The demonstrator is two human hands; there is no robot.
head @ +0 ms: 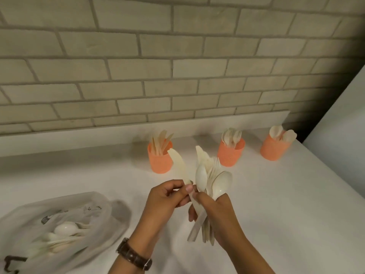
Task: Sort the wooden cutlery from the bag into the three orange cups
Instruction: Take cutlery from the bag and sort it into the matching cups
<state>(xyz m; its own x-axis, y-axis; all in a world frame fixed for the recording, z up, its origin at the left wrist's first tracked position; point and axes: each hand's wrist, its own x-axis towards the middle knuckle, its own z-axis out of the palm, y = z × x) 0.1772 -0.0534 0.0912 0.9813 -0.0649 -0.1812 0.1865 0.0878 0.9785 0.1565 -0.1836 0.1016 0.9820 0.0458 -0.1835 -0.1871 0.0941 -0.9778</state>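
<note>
R hand (214, 209) fisted round mixed cutlery bunch (212, 175). L hand (165, 196) pinches a knife (177, 162) w/ fingertips. Bag (59, 226) lies left.

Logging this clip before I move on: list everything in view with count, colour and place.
Knife cup: one, orange, left of the row.
Fork cup: one, orange, middle.
Spoon cup: one, orange, right.
Bag: one, translucent, lower left, cutlery inside.
Knife: one, pale, pinched by left hand.
Bundle: mixed pale cutlery, in right hand.
Counter: white.
Wall: grey brick.
Watch: brown, left wrist.
Left hand; right hand.
</note>
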